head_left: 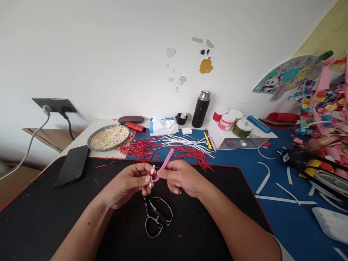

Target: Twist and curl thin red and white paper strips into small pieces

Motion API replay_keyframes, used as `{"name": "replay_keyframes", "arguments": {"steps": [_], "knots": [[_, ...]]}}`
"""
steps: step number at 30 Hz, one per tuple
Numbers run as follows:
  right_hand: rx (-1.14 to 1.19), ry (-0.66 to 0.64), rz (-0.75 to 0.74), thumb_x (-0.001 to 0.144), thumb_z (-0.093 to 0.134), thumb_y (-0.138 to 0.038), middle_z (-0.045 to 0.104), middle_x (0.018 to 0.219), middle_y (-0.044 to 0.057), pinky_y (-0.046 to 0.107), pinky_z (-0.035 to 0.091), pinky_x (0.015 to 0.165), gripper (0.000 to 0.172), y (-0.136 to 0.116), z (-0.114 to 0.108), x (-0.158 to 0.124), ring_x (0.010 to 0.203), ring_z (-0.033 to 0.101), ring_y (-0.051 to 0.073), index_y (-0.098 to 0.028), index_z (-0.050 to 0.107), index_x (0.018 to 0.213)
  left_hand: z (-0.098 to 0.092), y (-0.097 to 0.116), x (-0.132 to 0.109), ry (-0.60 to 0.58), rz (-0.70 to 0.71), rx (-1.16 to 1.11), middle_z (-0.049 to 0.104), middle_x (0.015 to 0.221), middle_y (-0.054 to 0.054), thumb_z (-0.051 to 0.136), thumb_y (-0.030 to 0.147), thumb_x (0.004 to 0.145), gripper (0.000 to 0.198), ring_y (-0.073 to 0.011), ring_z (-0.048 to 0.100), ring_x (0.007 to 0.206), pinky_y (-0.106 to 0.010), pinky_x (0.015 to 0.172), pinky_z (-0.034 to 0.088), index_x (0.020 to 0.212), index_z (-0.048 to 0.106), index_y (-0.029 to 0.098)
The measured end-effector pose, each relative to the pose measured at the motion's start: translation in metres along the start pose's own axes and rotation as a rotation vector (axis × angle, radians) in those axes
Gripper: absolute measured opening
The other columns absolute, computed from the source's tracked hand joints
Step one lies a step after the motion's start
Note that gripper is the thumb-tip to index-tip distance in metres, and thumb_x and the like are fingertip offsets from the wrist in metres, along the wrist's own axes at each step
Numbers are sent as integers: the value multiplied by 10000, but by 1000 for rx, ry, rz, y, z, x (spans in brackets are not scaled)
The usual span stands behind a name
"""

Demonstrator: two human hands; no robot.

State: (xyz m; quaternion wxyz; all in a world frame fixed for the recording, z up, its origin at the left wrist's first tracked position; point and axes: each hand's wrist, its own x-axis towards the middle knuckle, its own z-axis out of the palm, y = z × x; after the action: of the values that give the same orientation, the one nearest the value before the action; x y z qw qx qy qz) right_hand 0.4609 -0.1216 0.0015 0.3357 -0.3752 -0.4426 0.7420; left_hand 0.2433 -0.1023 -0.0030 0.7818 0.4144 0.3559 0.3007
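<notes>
Currently 2 bare hands are held close together just above a black desk mat (46, 217) at the front of the worktop (78, 141). The grip of the left hand (127, 183) is pressed together, its fingers curled in on a short white strip (151, 177) with red thread (152, 174) around it. The right hand (181, 177) pinches the lower end of a pink strip (166, 162) between thumb and forefinger, and that strip rises at a slant while its tip meets the white piece at the left fingertips. How the pieces join is hidden by the fingers. For now, the hands are occupied with holding these pieces together, and neither reaches elsewhere. Directly below them, a pair of scissors (157, 217) lies on the mat, untouched. Beyond the mat are a tangle of cut red threads (140, 148), a bundle of white strips (187, 142), a spool of red cord (135, 127) and a shallow woven basket (108, 137). A black phone (72, 166) rests on the mat's far left, and loose white strips (285, 199) lie on a blue mat (239, 174) to the right
</notes>
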Motion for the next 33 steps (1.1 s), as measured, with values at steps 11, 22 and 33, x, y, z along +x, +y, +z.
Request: {"name": "replay_keyframes", "arguments": {"steps": [11, 22, 33], "knots": [[-105, 52, -10, 880, 806, -416, 439, 408, -116, 199, 337, 394, 321, 0, -2, 1, 344, 445, 79, -174, 610, 800, 2, 2, 0, 28, 42, 115, 715, 664, -18, 1003, 370, 655, 351, -107, 624, 519, -182, 505, 522, 813, 771, 160], [-242, 60, 30, 941, 749, -320, 522, 451, -78, 179, 282, 369, 212, -3, 0, -1, 349, 457, 66, -157, 670, 829, 0, 7, -3, -33, 43, 282, 746, 682, -35, 943, 376, 739, 296, -147, 675, 587, -227, 562, 562, 813, 759, 156], [-284, 106, 5, 1011, 658, -294, 495, 430, -91, 182, 334, 413, 208, -3, 3, -1, 378, 485, 84, -180, 638, 838, 4, 5, -2, 62, 91, 277, 729, 663, -14, 974, 326, 686, 285, -126, 658, 552, -204, 533, 551, 796, 772, 159]]}}
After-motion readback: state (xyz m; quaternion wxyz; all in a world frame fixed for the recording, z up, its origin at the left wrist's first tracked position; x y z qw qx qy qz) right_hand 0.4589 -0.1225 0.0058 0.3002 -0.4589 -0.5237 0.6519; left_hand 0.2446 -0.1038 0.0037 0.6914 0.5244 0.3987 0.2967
